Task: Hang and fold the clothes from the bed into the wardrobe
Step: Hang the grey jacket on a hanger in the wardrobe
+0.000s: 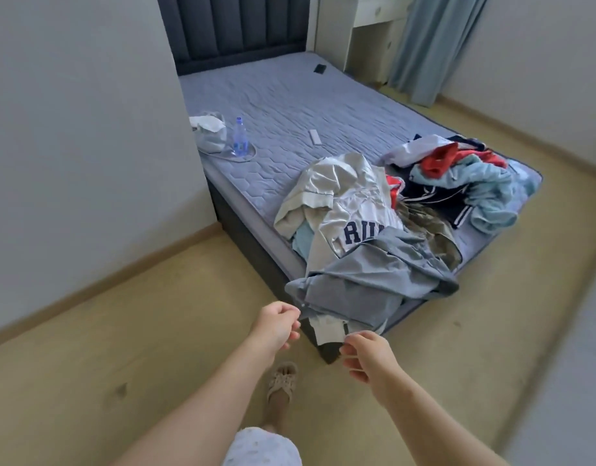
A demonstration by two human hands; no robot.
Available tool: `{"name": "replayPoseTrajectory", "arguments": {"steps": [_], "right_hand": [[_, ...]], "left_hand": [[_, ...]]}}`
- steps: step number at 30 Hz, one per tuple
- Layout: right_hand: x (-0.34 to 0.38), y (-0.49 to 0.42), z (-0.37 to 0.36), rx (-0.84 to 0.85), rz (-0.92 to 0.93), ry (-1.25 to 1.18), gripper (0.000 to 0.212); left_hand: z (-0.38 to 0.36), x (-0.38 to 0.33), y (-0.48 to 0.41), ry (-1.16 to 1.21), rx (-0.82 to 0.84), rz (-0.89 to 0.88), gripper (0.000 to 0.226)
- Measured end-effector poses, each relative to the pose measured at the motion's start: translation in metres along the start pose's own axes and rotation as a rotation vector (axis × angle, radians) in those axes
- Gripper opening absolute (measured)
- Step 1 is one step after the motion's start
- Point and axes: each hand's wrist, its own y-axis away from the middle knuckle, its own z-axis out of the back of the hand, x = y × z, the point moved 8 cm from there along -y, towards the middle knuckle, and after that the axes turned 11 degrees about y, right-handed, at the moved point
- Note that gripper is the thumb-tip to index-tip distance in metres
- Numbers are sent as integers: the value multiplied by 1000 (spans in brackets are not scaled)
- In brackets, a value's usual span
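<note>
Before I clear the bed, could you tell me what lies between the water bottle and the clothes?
The head view shows one slim white bar, perhaps a remote, on otherwise bare mattress between water bottle and clothes.

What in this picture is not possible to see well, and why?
Head view only:
- White jersey: lettering partly covered by the grey shirt.
- Small dark object by the headboard: too small to identify.
- White bag: partly hidden behind the wall.
- Left hand and right hand: whether the fingers pinch cloth is unclear.
</note>
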Motion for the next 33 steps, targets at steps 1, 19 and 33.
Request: {"name": "replayPoseTrajectory", "arguments": {"steps": [1, 19, 33], "right_hand": [[9, -14, 8, -16, -2, -10, 9], [69, -216, 123, -115, -281, -227, 14], [76, -417, 218, 90, -262, 282, 15]], "left_hand": [[-10, -11, -16, -12, 18, 1, 15], [-184, -112, -229, -313, 175, 124, 13], [-320, -62, -349, -377, -80, 257, 24]]}}
